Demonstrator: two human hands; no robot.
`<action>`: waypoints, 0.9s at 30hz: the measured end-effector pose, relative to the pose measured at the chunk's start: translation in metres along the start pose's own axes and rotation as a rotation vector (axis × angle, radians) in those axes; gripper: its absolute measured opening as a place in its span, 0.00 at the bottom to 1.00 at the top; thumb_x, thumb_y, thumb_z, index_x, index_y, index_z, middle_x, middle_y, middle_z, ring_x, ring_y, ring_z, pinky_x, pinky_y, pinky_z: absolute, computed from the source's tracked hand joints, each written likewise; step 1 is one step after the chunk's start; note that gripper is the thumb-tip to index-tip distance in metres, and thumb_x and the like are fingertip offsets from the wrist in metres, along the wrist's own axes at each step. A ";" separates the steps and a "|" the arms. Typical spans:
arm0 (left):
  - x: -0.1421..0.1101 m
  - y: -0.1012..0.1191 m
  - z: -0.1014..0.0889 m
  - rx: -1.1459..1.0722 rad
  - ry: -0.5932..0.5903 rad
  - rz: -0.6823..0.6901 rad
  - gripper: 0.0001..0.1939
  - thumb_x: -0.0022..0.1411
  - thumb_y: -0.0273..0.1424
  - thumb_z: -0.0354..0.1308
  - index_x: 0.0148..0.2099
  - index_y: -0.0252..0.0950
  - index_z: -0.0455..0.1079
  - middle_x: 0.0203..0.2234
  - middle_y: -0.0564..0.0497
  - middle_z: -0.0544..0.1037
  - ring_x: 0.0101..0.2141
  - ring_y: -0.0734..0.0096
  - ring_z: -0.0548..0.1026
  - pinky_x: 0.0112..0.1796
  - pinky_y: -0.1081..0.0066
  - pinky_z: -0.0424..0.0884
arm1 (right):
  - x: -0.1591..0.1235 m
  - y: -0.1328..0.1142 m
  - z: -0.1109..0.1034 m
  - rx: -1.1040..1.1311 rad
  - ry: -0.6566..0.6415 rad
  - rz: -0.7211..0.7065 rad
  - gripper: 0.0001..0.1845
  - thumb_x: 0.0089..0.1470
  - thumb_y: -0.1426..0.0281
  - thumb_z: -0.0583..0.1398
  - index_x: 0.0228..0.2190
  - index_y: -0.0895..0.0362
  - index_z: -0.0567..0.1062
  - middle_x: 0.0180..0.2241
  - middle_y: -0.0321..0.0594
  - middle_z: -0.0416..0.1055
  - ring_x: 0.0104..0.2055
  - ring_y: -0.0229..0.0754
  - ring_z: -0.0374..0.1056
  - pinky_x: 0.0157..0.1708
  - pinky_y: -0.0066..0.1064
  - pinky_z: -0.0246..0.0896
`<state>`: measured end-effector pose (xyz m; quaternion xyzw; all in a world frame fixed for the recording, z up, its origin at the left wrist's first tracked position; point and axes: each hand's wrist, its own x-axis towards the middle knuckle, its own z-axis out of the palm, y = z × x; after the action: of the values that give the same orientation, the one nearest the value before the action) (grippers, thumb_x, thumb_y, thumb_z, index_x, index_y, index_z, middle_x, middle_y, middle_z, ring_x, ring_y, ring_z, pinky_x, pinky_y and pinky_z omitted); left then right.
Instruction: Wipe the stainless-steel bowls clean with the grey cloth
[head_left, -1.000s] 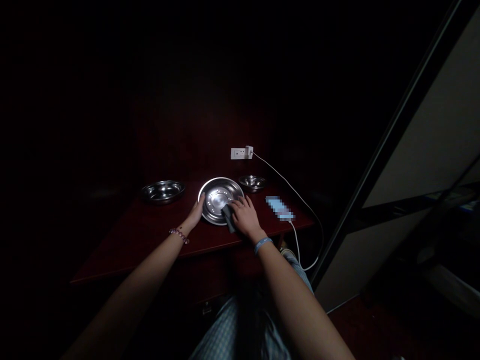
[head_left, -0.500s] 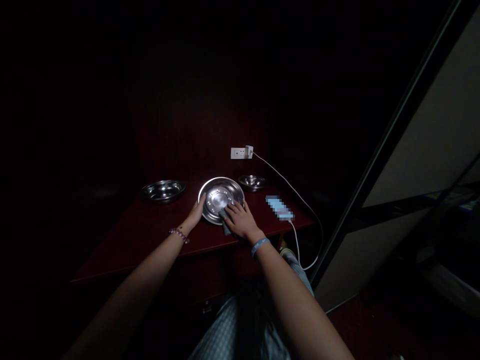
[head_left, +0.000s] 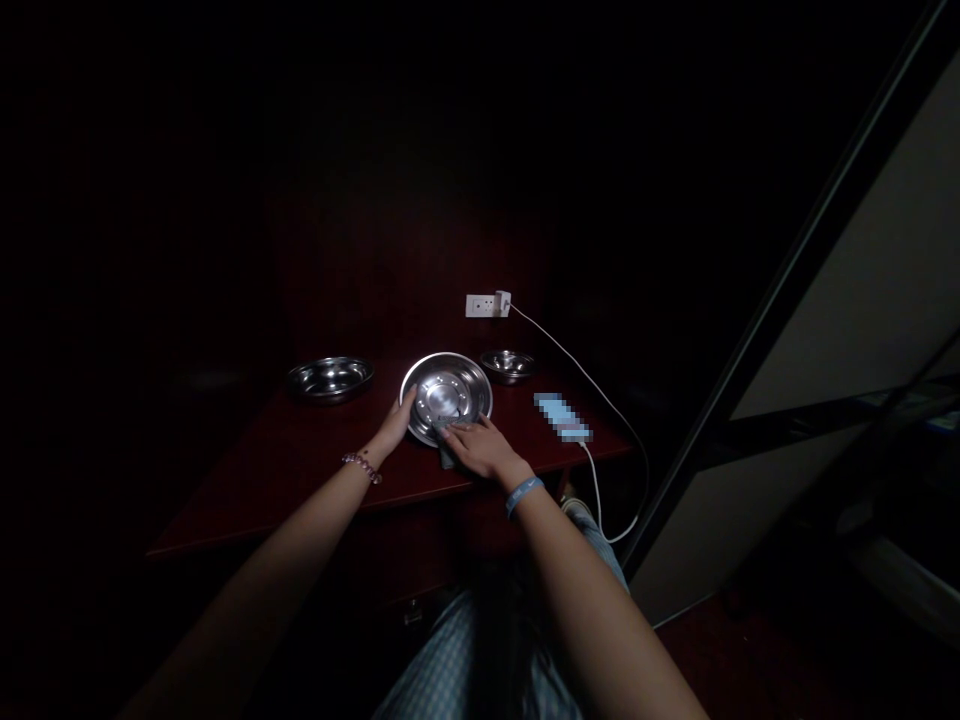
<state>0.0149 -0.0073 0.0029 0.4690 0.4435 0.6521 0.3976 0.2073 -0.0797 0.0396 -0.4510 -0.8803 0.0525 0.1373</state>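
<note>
"What is seen nearest?"

"Checked fabric (head_left: 427,660) is seen lowest, between the forearms. A blue band (head_left: 523,495) is worn on the right wrist, a beaded bracelet (head_left: 362,467) on the left."

"And how is each grip set?"

"By the right grip (head_left: 484,448), a grey cloth (head_left: 448,455) is held against the near inner side of the large bowl (head_left: 442,397); the fingers are only loosely bent over it. By the left grip (head_left: 394,425), the same bowl is clasped at its left rim, with the thumb laid inside."

"Where is that bowl placed?"

"Over the middle of the dark red desk (head_left: 247,490), tilted, with its inside turned toward the viewer. Whether its base is rested on the wood cannot be told."

"What is found about it?"

"To the right, a pixelated device (head_left: 561,417) is laid, joined to a white cable (head_left: 596,490). Farther back, a metal dish (head_left: 330,378) is set to the left and a small bowl (head_left: 508,366) just behind the large one, to the right."

"And farthest?"

"A charger (head_left: 503,302) is plugged into the wall socket (head_left: 478,306)."
</note>
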 end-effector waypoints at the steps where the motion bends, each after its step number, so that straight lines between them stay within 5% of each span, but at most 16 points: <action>1: 0.001 -0.001 0.000 0.001 0.005 0.004 0.28 0.66 0.49 0.59 0.57 0.32 0.76 0.57 0.37 0.80 0.64 0.49 0.72 0.66 0.55 0.62 | 0.000 -0.002 0.002 -0.001 -0.017 0.020 0.31 0.75 0.56 0.43 0.64 0.54 0.72 0.65 0.47 0.69 0.71 0.49 0.62 0.74 0.53 0.41; 14: 0.000 0.001 -0.002 0.026 0.071 -0.069 0.21 0.68 0.42 0.57 0.54 0.33 0.77 0.55 0.39 0.82 0.63 0.52 0.74 0.66 0.58 0.64 | 0.011 -0.037 0.032 0.224 -0.062 0.018 0.41 0.73 0.51 0.44 0.74 0.66 0.49 0.75 0.57 0.45 0.78 0.52 0.43 0.76 0.52 0.35; 22: 0.002 0.000 -0.003 0.071 0.085 0.012 0.21 0.65 0.44 0.61 0.52 0.34 0.77 0.54 0.38 0.82 0.61 0.49 0.74 0.66 0.54 0.63 | 0.006 -0.032 0.017 0.089 -0.097 0.052 0.38 0.73 0.52 0.43 0.72 0.62 0.56 0.73 0.55 0.54 0.76 0.50 0.50 0.76 0.54 0.28; 27: 0.003 0.001 -0.002 0.060 0.059 0.065 0.21 0.63 0.43 0.62 0.53 0.35 0.77 0.54 0.40 0.82 0.61 0.50 0.74 0.65 0.54 0.63 | 0.005 -0.016 0.014 -0.088 -0.021 0.110 0.31 0.72 0.56 0.47 0.65 0.60 0.70 0.67 0.54 0.67 0.72 0.54 0.60 0.76 0.56 0.24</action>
<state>0.0125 -0.0052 0.0043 0.4755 0.4590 0.6644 0.3489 0.1880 -0.0845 0.0312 -0.5038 -0.8570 0.0258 0.1050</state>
